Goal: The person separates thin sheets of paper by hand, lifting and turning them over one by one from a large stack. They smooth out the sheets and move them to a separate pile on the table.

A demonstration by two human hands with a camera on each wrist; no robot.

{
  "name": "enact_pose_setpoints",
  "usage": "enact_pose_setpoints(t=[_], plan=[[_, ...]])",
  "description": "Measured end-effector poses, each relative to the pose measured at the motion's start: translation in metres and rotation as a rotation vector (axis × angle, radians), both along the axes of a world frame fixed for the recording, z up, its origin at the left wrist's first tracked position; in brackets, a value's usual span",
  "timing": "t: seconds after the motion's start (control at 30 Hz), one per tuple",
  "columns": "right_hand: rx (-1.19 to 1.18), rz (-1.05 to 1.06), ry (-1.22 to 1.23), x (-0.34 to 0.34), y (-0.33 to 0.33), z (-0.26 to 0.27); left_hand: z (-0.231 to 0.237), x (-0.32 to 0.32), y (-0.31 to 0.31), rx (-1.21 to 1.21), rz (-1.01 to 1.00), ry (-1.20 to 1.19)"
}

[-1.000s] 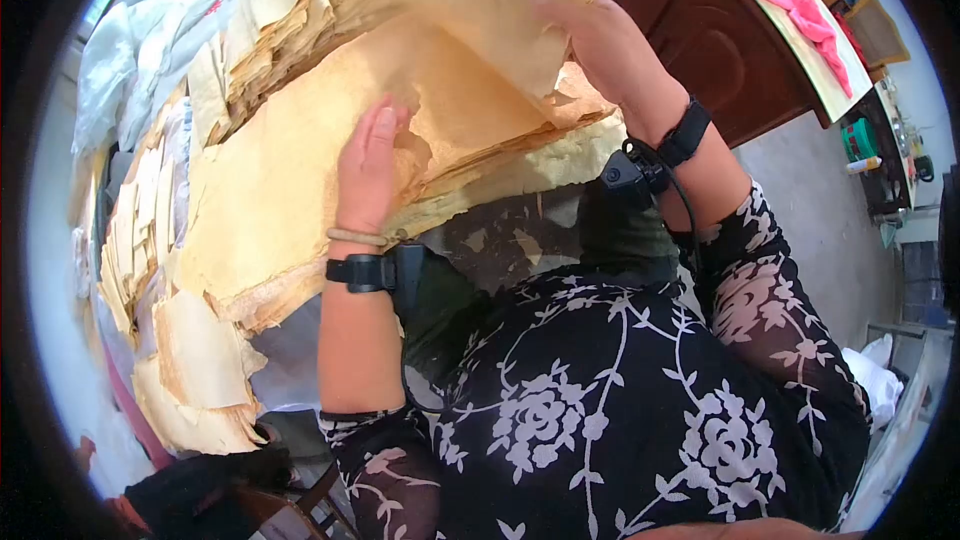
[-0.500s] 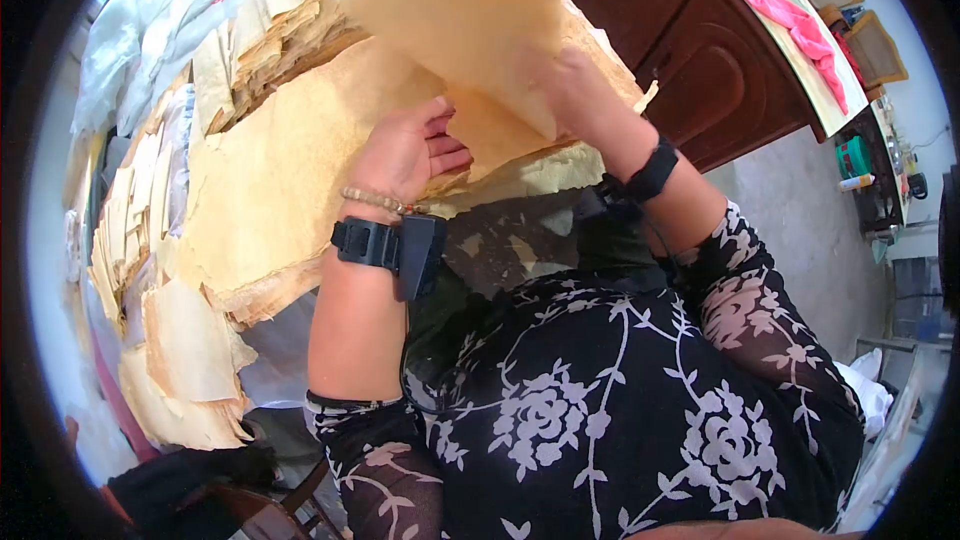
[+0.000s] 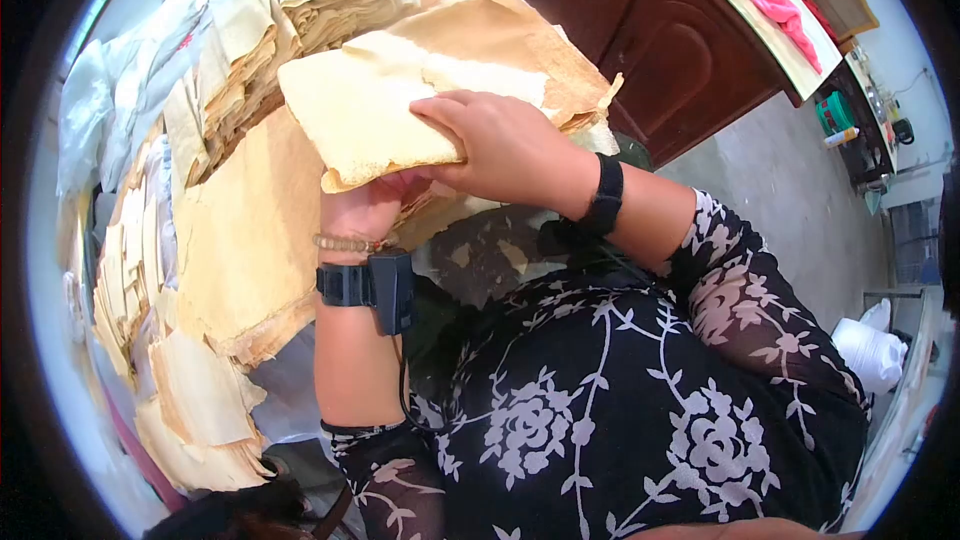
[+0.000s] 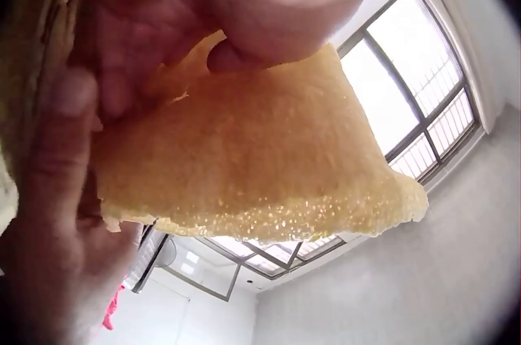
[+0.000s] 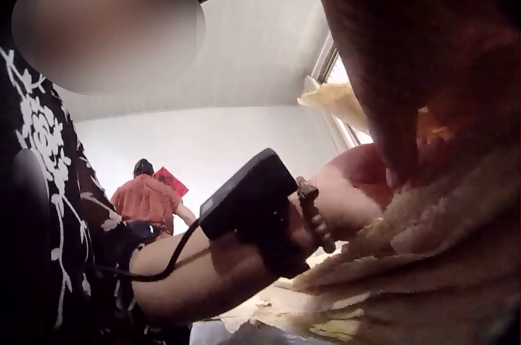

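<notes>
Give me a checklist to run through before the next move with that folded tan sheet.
1. Right hand on the folded tan sheet: ok, it holds the near edge.
2. Left hand beneath the sheet: ok.
3. Left hand's grip: cannot tell; the sheet hides much of it in the head view.
4. Sheet lying flat on the broad sheet pile: not ok; the left wrist view shows its raised underside.
5. Left wrist camera strapped on: ok.
</notes>
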State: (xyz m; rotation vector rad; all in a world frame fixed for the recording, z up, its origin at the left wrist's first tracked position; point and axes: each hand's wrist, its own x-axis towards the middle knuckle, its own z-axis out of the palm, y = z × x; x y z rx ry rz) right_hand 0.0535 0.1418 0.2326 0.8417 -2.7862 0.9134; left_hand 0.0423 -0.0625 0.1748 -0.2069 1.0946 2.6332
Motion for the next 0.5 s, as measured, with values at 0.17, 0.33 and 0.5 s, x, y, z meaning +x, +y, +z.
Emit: enact_pose_setpoints(t=[0.17, 0.33, 0.5], plan=[[0.198, -0.072, 0.047, -0.005, -0.001, -0.01, -0.016, 0.01, 0.005, 0.122, 0.048, 0.014], [0.25, -0.089, 0.16, -0.01, 0.005, -0.016, -0.041, 0.003, 0.001, 0.07, 0.025, -0.003], [0.15, -0.174, 0.449, -0.045, 0.036, 0.013, -0.031, -0.004, 0.003, 0.046, -0.097, 0.017]])
